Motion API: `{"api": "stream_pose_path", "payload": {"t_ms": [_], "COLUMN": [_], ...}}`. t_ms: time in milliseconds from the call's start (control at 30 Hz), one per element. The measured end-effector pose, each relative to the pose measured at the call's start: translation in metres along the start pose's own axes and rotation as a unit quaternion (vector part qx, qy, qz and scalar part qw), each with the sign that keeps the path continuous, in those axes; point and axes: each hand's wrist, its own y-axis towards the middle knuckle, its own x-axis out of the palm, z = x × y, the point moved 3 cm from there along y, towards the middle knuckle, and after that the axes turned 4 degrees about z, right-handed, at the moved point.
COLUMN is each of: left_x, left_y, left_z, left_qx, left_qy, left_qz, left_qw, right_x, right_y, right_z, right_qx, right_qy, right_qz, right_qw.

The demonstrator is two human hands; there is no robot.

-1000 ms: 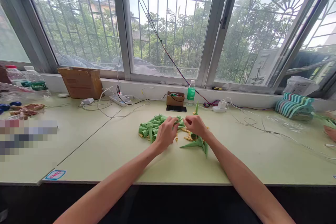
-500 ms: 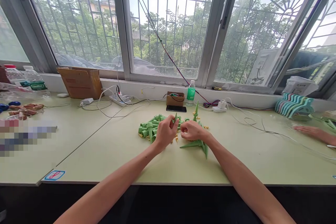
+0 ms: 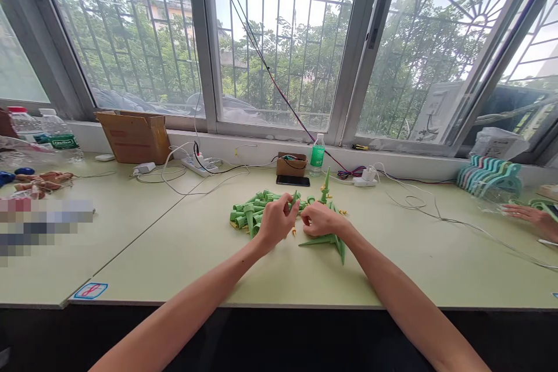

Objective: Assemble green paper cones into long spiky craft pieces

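My left hand (image 3: 278,220) is closed around a green plastic spike (image 3: 295,196), whose narrow tip points up past the fingers. Close by on the right, my right hand (image 3: 322,219) has its fingers curled together; what they pinch, if anything, is hidden. A pile of green plastic spikes with ribbed caps (image 3: 244,213) lies left of and behind my left hand. Several loose green spikes (image 3: 335,240) lie under and beside my right wrist. Another green spike (image 3: 326,182) points upward behind that hand. A small yellow piece (image 3: 294,232) rests on the table between my hands.
Behind the pile are a black phone (image 3: 293,181), a small cardboard box (image 3: 291,165) and a green-labelled bottle (image 3: 318,154). Power strips (image 3: 201,166) and cables run along the sill. At far right, another person's hand (image 3: 529,215) is near teal hangers (image 3: 490,175).
The spike in my left hand has tilted slightly to the right. My right hand has shifted a little to the right. The other person's hand has moved right.
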Motion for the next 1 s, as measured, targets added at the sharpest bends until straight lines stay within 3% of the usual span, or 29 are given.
{"api": "stream_pose_path", "payload": {"t_ms": [267,467,767,1000], "left_x": [0.000,0.001,0.001,-0.001], "left_y": [-0.001,0.000,0.001,0.002], "left_z": [0.001,-0.001,-0.002,-0.003], "left_qx": [0.001,-0.002,0.002,0.020], "left_qy": [0.001,0.012,0.027,0.034], "left_qz": [-0.016,-0.028,-0.034,-0.026], "left_qw": [1.000,1.000,0.999,0.999], "right_x": [0.004,-0.003,0.000,-0.002], "right_y": [0.003,0.005,0.009,0.011], "right_z": [-0.002,-0.011,-0.010,-0.011], "right_qx": [0.022,0.050,0.033,0.041], "right_qy": [-0.023,0.022,0.126,0.108], "right_qz": [-0.003,0.053,0.137,0.175], "right_qw": [0.999,0.997,0.982,0.978]}}
